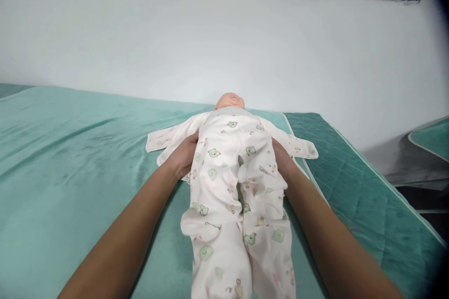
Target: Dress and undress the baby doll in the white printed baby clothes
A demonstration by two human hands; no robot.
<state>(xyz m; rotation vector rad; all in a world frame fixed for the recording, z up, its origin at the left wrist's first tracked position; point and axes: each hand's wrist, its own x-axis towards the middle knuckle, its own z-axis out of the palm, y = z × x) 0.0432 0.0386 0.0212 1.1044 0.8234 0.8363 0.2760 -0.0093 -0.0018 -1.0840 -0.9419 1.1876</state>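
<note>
Hands at either side, my left grip (185,154) and right grip (281,156) flank white cloth trousers printed with green animal faces (218,187), which stretch between them, legs toward me, above a smooth green plush cover (70,187). Cloth hides my fingers; I cannot tell how far either grip closes. Beyond the waist shows a peach-coloured doll's head (230,101), near the plain white wall (210,42), with white printed sleeves (168,136) spread wide.

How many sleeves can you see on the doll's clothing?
2. One sleeve stretches out beyond the left hand, the other sleeve beyond the right hand, one each side of the doll. No others show.
</note>
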